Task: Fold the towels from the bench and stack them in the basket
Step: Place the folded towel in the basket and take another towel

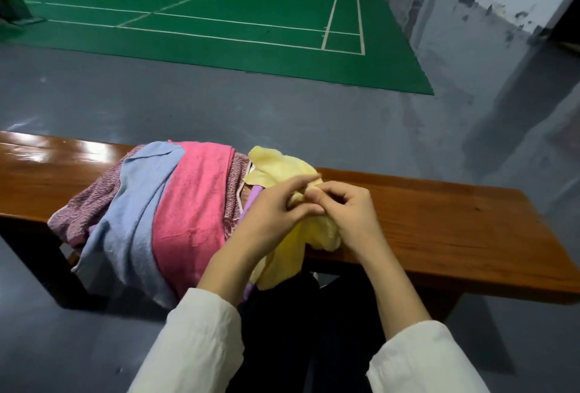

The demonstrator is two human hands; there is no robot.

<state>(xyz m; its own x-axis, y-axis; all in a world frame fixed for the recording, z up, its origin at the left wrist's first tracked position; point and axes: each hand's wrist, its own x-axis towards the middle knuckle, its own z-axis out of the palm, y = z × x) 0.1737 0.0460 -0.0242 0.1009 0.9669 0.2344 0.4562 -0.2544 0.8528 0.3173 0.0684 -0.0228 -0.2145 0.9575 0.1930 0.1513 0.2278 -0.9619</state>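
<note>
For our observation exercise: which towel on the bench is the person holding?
The yellow towel, pinched by left hand and right hand; the pink towel and blue towel lie unheld.

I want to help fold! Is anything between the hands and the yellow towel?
Nothing visible is. The left hand and right hand pinch the crumpled yellow towel on the glossy brown wooden bench, beside the heap of pink and blue towels. The basket is not in view.
</note>
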